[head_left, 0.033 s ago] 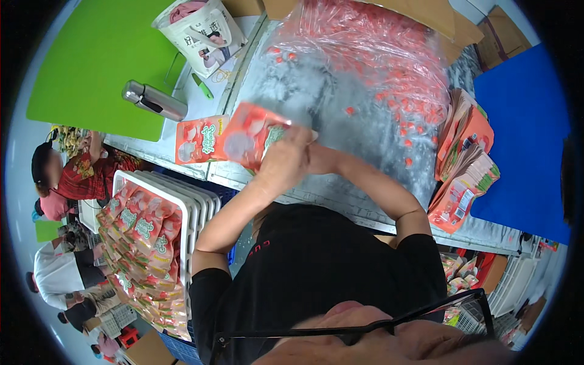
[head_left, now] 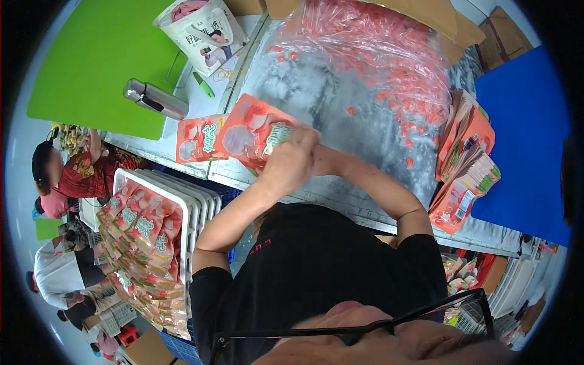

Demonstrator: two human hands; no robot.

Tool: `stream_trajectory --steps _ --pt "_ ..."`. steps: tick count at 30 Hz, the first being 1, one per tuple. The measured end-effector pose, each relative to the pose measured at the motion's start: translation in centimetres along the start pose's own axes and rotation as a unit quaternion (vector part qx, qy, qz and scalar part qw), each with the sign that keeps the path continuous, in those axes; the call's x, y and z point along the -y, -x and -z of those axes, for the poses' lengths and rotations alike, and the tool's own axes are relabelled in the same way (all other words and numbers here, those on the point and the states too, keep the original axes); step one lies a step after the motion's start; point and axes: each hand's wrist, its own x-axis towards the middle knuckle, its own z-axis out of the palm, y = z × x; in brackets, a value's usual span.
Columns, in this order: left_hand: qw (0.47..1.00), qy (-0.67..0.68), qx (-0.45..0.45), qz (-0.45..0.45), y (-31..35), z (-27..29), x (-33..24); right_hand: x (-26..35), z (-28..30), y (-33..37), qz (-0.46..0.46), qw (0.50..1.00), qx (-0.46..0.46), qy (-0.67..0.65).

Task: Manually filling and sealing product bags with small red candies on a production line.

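A red-and-white printed candy pouch (head_left: 250, 131) is held up above the near table edge, its right end in my hands. My left hand (head_left: 287, 163) is closed over that end, covering part of the print. Close behind it, my right hand (head_left: 315, 159) is at the same end, with most of its fingers hidden by the left. A second pouch (head_left: 198, 139) of the same print lies flat on the table just left of the held one. Small red wrapped pieces (head_left: 404, 131) are scattered on the table to the right, beside a large clear plastic bag (head_left: 377, 48) full of them.
At the right are stacks of flat pouches (head_left: 465, 188) beside a blue board (head_left: 523, 146). A steel flask (head_left: 155, 98), green knife (head_left: 204, 85) and white tote bag (head_left: 204, 39) stand or lie at far left. White crates (head_left: 185, 243) of filled pouches are near my left arm; other people work beyond.
The held pouch has shifted slightly, and it and my hands look less blurred. My hands stay at its right end.
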Motion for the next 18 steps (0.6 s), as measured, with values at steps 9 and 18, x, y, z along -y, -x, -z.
stream_trajectory --steps 9,18 --pt "0.958 -0.046 0.283 -0.025 -1.2 4.6 1.5 4.4 2.7 -0.4 0.205 0.962 -0.043 0.174" --pt "0.895 0.286 0.302 0.160 -1.7 3.1 4.5 4.6 7.5 1.9 -0.039 0.998 0.054 0.002"
